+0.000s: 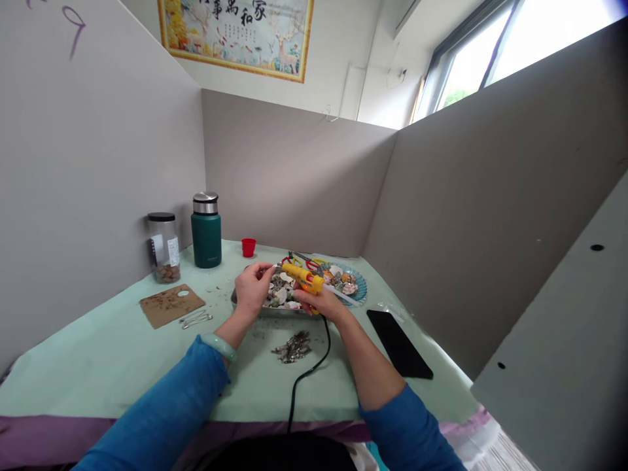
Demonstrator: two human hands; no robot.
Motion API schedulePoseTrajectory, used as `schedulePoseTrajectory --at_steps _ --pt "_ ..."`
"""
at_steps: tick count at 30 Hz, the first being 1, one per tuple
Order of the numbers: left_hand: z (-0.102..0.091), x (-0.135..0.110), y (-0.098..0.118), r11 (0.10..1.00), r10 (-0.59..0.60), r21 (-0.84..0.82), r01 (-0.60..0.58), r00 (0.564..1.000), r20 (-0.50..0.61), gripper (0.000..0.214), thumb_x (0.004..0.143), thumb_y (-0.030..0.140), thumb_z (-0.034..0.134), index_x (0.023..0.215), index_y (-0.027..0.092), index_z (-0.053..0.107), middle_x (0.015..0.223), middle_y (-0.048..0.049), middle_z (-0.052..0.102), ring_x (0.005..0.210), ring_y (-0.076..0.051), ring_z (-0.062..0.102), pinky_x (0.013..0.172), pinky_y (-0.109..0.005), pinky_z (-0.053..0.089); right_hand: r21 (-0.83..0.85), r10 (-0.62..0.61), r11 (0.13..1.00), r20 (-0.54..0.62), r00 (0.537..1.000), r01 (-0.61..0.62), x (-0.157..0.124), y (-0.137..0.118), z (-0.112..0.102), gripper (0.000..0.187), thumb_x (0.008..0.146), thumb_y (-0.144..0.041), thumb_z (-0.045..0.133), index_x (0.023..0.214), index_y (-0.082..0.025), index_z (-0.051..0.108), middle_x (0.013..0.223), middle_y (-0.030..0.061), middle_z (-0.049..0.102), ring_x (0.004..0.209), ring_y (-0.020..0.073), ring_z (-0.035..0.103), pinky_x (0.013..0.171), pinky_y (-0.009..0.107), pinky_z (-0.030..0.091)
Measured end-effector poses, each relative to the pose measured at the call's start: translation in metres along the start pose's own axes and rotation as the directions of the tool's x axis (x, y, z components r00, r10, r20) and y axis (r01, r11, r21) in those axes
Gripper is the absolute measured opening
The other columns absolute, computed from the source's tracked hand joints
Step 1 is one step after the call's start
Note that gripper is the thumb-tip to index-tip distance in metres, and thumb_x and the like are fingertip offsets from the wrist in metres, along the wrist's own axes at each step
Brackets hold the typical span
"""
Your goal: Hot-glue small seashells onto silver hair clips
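Observation:
My right hand is closed around the grip of a yellow hot glue gun, whose nozzle points left. A whitish glue stick juts from its rear. Close to the nozzle tip, my left hand pinches something small that I cannot make out. Below both hands lies a metal tray filled with shells, partly hidden by the hands and gun. Nearer to me a pile of small metal clips rests on the cloth, beside the gun's black cord.
Behind the tray are pliers and a red cup. A blue plate of shells stands right, near a black flat slab. Left are a green bottle, a jar, stained cardboard and large pins. Partitions enclose the table.

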State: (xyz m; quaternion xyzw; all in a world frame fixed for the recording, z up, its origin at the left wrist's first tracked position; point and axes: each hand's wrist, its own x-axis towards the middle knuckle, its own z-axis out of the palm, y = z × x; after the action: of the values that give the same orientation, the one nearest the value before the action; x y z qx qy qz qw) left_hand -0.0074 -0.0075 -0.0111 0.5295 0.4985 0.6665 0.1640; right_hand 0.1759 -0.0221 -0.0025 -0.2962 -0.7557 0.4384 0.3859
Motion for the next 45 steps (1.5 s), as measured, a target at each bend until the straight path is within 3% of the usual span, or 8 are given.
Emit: schedulePoseTrajectory --at_steps 26,45 --pt "-0.0012 0.0009 -0.0037 0.985 0.091 0.15 -0.09 0.996 0.005 0.02 0.076 0.037 0.06 0.082 0.02 0.071 0.071 -0.0011 0.069 0.063 -0.015 0.06 0.064 -0.026 0.045 -0.105 0.005 0.995 0.011 1.0 -0.004 0.0014 0.0028 -0.0028 0.028 0.082 -0.046 0.058 0.083 -0.019 0.052 0.047 -0.0085 0.043 0.038 0.0059 0.038 0.04 0.019 0.035" --pt "-0.0011 0.0001 -0.0028 0.983 0.096 0.157 -0.094 0.995 -0.001 0.02 0.077 0.036 0.06 0.082 0.02 0.07 0.072 -0.0012 0.069 0.064 -0.016 0.06 0.064 -0.027 0.045 -0.139 -0.001 0.99 -0.013 1.0 -0.001 0.0018 0.0052 -0.004 0.028 0.082 -0.046 0.059 0.081 -0.019 0.053 0.049 -0.0074 0.043 0.039 0.0061 0.038 0.04 0.02 0.035"
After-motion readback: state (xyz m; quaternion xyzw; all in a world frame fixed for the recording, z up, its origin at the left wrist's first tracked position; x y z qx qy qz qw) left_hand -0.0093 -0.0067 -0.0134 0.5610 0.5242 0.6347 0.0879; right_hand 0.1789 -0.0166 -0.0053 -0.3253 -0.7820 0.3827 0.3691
